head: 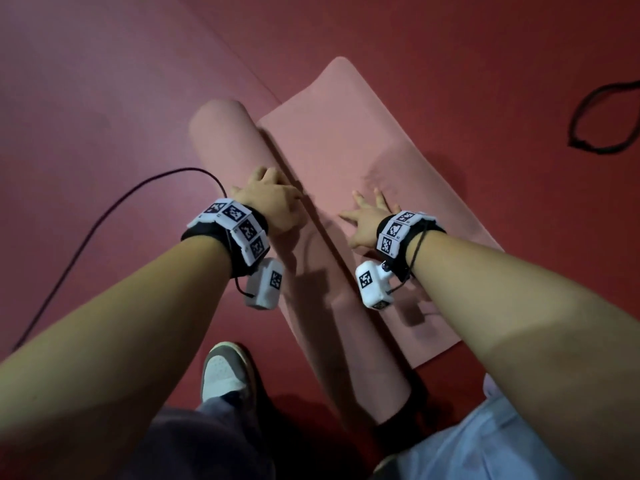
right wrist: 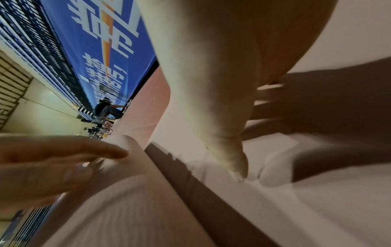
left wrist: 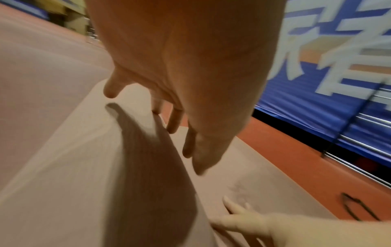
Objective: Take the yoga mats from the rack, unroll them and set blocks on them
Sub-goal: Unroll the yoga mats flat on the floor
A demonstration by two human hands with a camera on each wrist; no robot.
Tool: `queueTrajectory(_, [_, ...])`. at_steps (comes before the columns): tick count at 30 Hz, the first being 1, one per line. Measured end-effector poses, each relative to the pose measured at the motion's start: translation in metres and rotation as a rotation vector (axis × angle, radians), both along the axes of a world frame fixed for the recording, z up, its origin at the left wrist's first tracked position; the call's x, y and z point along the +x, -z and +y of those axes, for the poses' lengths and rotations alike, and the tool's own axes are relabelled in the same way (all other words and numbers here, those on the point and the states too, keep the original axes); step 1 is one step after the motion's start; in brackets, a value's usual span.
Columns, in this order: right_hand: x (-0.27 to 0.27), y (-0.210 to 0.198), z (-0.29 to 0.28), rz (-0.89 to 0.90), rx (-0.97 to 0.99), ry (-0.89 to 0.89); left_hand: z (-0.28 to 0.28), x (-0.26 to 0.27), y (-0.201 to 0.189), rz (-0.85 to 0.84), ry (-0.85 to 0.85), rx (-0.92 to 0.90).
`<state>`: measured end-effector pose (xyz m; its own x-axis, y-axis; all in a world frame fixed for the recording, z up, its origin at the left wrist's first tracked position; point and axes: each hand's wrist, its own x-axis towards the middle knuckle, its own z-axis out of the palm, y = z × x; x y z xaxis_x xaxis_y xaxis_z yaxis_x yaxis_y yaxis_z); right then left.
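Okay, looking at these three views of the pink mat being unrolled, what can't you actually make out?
- Near end of the rolled pink foam yoga mat: head view, hidden behind the knee.
- Right hand fingertips: right wrist view, blurred and shadowed.
- Left hand contact with the roll: left wrist view, motion blur.
- Rack and blocks: outside every view.

Black cable on red floor — blue banner behind.

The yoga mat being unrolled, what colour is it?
The yoga mat is a dusty pink, seen best in the head view.
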<state>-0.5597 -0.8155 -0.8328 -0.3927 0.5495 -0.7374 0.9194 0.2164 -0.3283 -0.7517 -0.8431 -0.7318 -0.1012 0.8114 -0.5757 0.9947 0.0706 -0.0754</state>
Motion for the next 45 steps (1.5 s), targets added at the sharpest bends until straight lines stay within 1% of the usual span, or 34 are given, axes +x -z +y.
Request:
queueTrajectory(2, [0.0,0.0,-0.003,0.011,0.029,0.0,-0.012,-0.006,-0.003,0.025,-0.092,-0.005])
queueTrajectory(5, [0.002,0.001,-0.002,0.007,0.055,-0.017,-0.035,-0.014,-0.009,0.126,-0.124,-0.043])
queueTrajectory(7, [0.0,0.002,-0.004,-0.002,0.05,-0.029,-0.05,-0.022,-0.015,0.162,-0.155,-0.062])
queueTrajectory(8, [0.0,0.002,-0.006,0.0,0.056,-0.022,-0.056,-0.026,-0.016,0.165,-0.177,-0.058])
queueTrajectory(11, [-0.003,0.006,-0.015,-0.016,0.16,0.004,-0.067,-0.039,-0.017,0.15,-0.237,-0.009])
queueTrajectory(14, [-0.011,0.013,-0.025,-0.078,0.22,0.01,-0.079,-0.057,-0.01,0.11,-0.289,0.056])
queueTrajectory(17, [-0.023,0.004,-0.031,-0.159,0.225,0.035,-0.094,-0.074,0.0,0.067,-0.331,0.119])
queueTrajectory(20, [-0.043,0.001,-0.038,-0.226,0.224,0.097,-0.11,-0.089,0.01,0.031,-0.278,0.213])
queueTrajectory(22, [-0.059,-0.003,-0.05,-0.306,0.263,0.113,-0.118,-0.1,0.016,-0.072,-0.158,0.247])
queueTrajectory(24, [-0.076,-0.003,-0.061,-0.402,0.347,0.062,-0.125,-0.115,0.022,-0.17,-0.062,0.225])
queueTrajectory(25, [-0.082,-0.006,-0.066,-0.445,0.343,0.021,-0.129,-0.12,0.025,-0.209,-0.049,0.21])
queueTrajectory(27, [-0.099,-0.007,-0.076,-0.454,0.297,-0.033,-0.141,-0.132,0.026,-0.251,-0.071,0.209])
queueTrajectory(31, [-0.135,-0.011,-0.1,-0.285,0.216,-0.021,-0.172,-0.152,0.026,-0.261,-0.12,0.278])
queueTrajectory(35, [-0.189,-0.036,-0.139,-0.088,-0.024,0.016,-0.208,-0.186,0.03,-0.305,-0.303,0.315])
queueTrajectory(37, [-0.21,-0.037,-0.155,0.072,-0.107,0.13,-0.223,-0.201,0.031,-0.308,-0.386,0.307])
queueTrajectory(39, [-0.225,-0.039,-0.17,0.184,-0.21,0.345,-0.237,-0.21,0.03,-0.341,-0.45,0.3])
queueTrajectory(41, [-0.241,-0.038,-0.177,0.212,-0.232,0.463,-0.248,-0.216,0.031,-0.42,-0.519,0.287])
queueTrajectory(43, [-0.259,-0.034,-0.177,0.216,-0.203,0.488,-0.259,-0.225,0.033,-0.505,-0.577,0.281])
queueTrajectory(45, [-0.273,-0.029,-0.173,0.204,-0.225,0.496,-0.271,-0.237,0.036,-0.573,-0.628,0.281])
